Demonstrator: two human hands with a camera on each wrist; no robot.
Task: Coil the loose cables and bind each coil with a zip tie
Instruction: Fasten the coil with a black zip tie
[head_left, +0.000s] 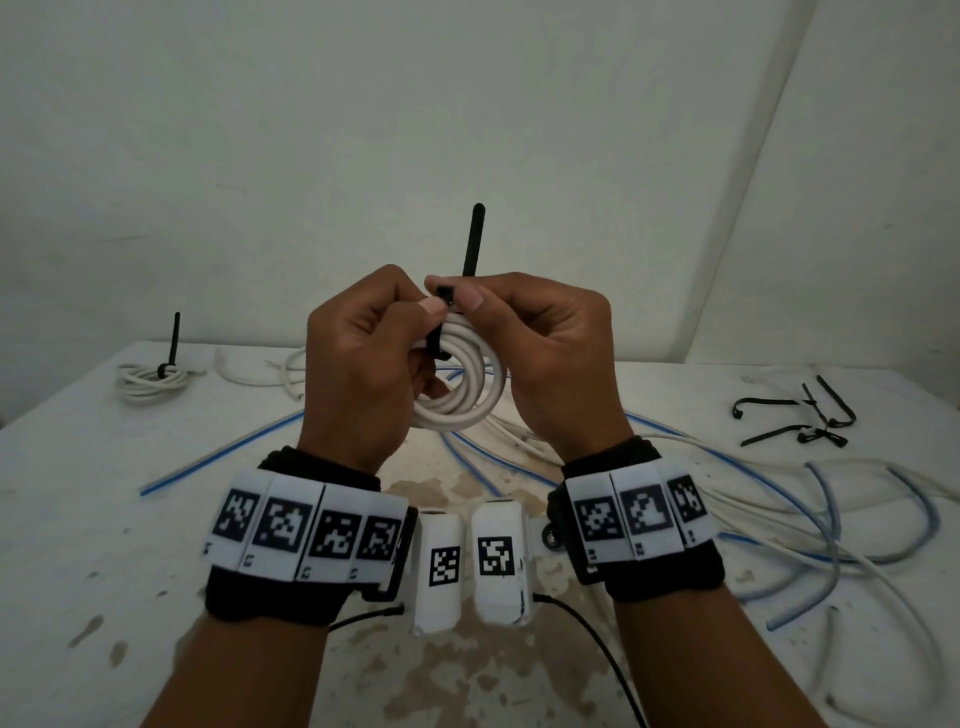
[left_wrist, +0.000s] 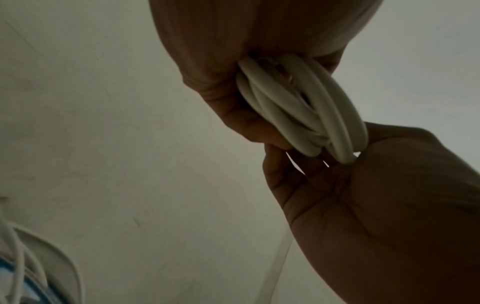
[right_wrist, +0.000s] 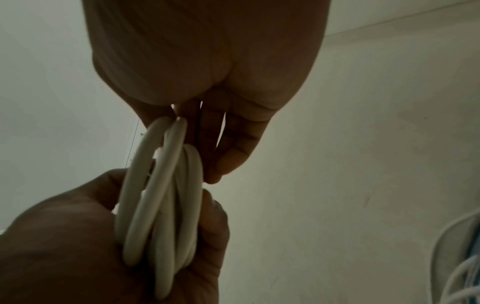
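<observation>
Held above the table's (head_left: 78, 467) near middle: white coil (head_left: 462, 384), looped by a black zip tie (head_left: 472, 244), tail pointing up. Left hand (head_left: 358, 364) curled round the coil, thumb pinching at the tie head; right hand (head_left: 550, 358) pinching the tie there too. Finished coil (head_left: 150, 376) far left, spare ties (head_left: 800, 415) far right. Likely risk: loosened grip, turns springing apart before cinching, or tail slipping back out.

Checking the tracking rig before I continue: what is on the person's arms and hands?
Both hands, left hand and right hand, are bare. Each wrist wears a black band carrying white tiles printed with black square markers. A thin black cable trails from the right wrist.
</observation>
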